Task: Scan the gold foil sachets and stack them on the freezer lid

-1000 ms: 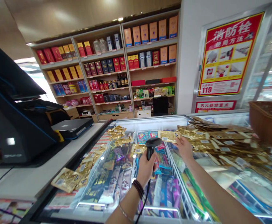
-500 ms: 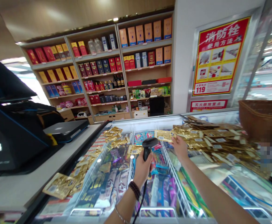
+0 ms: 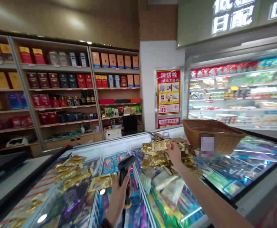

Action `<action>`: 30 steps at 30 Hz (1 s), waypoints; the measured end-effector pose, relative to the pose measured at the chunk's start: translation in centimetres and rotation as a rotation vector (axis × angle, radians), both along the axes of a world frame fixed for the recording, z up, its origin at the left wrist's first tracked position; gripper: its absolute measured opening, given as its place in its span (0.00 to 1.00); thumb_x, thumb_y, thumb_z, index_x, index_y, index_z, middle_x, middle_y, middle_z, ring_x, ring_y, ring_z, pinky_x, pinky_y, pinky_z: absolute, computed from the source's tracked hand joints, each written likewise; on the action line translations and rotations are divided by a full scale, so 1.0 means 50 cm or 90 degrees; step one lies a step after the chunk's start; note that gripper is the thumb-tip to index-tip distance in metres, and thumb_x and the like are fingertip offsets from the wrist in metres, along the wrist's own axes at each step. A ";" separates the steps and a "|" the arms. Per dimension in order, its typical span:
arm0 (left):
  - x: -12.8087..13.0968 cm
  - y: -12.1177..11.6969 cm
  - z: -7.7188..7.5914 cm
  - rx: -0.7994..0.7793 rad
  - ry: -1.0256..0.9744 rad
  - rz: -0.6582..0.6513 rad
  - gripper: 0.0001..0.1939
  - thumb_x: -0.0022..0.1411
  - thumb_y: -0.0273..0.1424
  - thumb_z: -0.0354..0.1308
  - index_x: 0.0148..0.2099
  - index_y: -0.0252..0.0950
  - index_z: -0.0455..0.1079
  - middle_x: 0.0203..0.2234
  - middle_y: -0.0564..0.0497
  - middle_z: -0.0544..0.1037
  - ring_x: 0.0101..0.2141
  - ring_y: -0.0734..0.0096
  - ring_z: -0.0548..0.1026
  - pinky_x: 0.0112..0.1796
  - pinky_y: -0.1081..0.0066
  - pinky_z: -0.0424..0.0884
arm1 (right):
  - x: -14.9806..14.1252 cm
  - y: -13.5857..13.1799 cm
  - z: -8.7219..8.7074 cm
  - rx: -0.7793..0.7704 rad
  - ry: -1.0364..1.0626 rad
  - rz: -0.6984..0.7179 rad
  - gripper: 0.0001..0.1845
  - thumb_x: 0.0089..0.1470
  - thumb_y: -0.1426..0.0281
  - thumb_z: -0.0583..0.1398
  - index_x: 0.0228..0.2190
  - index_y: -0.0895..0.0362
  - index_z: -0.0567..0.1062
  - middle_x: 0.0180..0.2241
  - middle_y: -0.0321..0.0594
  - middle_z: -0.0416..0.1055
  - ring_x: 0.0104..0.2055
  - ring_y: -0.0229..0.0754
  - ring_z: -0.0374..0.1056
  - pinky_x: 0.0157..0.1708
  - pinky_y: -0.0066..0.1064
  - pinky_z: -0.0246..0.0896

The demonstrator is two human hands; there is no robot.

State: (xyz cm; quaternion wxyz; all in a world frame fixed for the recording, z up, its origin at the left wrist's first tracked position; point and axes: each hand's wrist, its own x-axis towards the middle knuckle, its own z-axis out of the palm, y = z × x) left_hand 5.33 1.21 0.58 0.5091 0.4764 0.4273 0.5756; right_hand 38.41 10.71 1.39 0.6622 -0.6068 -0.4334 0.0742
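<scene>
Gold packet [image 3: 159,145] and barcode scanner [image 3: 126,162] held above a chest freezer [image 3: 116,143], left of the wicker basket [image 3: 192,135].

The right grip [image 3: 175,155] pinches the packet by one end, just left of the basket; the left grip [image 3: 119,190] is wrapped around the scanner, farther left and nearer the viewer. The packet's glossy film could probably slip from so narrow a pinch, and a low sweep of the right forearm [image 3: 202,193] might drag the loose pile [image 3: 150,160] of similar packets beside the basket's left side. The basket bounds the pile's right, and the forearm hides part of it. More gold packets [image 3: 69,169] lie well left of the basket; a red poster [image 3: 168,91] and stocked shelves [image 3: 119,92] stand behind it, to its left.
</scene>
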 end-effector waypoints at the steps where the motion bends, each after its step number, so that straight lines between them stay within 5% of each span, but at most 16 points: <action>1: 0.009 0.003 -0.001 0.004 -0.011 -0.011 0.42 0.41 0.73 0.74 0.32 0.40 0.70 0.18 0.57 0.70 0.16 0.75 0.66 0.18 0.74 0.62 | 0.034 -0.003 0.015 0.001 0.006 -0.021 0.28 0.61 0.44 0.58 0.48 0.51 0.78 0.39 0.49 0.84 0.40 0.59 0.85 0.39 0.49 0.85; 5: 0.032 0.009 -0.013 0.013 -0.031 -0.028 0.43 0.41 0.74 0.74 0.32 0.39 0.71 0.18 0.57 0.71 0.16 0.78 0.65 0.18 0.75 0.59 | 0.149 -0.024 0.061 -0.032 0.002 -0.105 0.30 0.58 0.44 0.61 0.51 0.51 0.76 0.37 0.47 0.82 0.37 0.58 0.84 0.39 0.48 0.82; 9: 0.021 0.002 -0.020 -0.003 -0.021 -0.018 0.44 0.38 0.75 0.74 0.30 0.39 0.69 0.18 0.57 0.71 0.15 0.78 0.64 0.17 0.75 0.59 | 0.212 -0.057 0.077 -0.058 -0.056 -0.194 0.27 0.55 0.46 0.63 0.46 0.54 0.79 0.37 0.51 0.81 0.43 0.64 0.81 0.49 0.55 0.75; 16: -0.065 -0.006 0.008 -0.030 -0.023 0.056 0.40 0.37 0.68 0.78 0.31 0.38 0.71 0.18 0.57 0.71 0.17 0.76 0.66 0.18 0.74 0.63 | 0.180 -0.075 0.068 -0.004 -0.158 -0.245 0.12 0.56 0.59 0.60 0.35 0.53 0.79 0.36 0.55 0.78 0.46 0.64 0.74 0.57 0.60 0.67; 21: -0.162 0.011 0.017 0.031 -0.006 0.131 0.37 0.41 0.64 0.78 0.32 0.39 0.70 0.20 0.57 0.73 0.16 0.77 0.66 0.18 0.75 0.61 | 0.028 -0.021 0.047 0.049 -0.214 -0.128 0.12 0.60 0.61 0.59 0.39 0.53 0.79 0.40 0.53 0.80 0.45 0.60 0.74 0.55 0.57 0.70; 26: -0.258 0.012 0.009 0.056 0.027 0.222 0.37 0.43 0.65 0.76 0.35 0.39 0.70 0.19 0.58 0.72 0.16 0.77 0.67 0.18 0.75 0.61 | -0.234 0.044 -0.018 0.038 -0.247 0.114 0.19 0.66 0.56 0.59 0.48 0.53 0.81 0.45 0.51 0.82 0.44 0.55 0.78 0.45 0.46 0.77; 30: -0.296 0.007 0.012 0.045 0.029 0.281 0.34 0.49 0.64 0.75 0.32 0.41 0.66 0.18 0.60 0.68 0.15 0.77 0.65 0.18 0.75 0.58 | -0.439 0.046 -0.092 -0.021 -0.273 0.274 0.21 0.61 0.50 0.67 0.45 0.52 0.84 0.45 0.50 0.84 0.47 0.57 0.80 0.51 0.49 0.77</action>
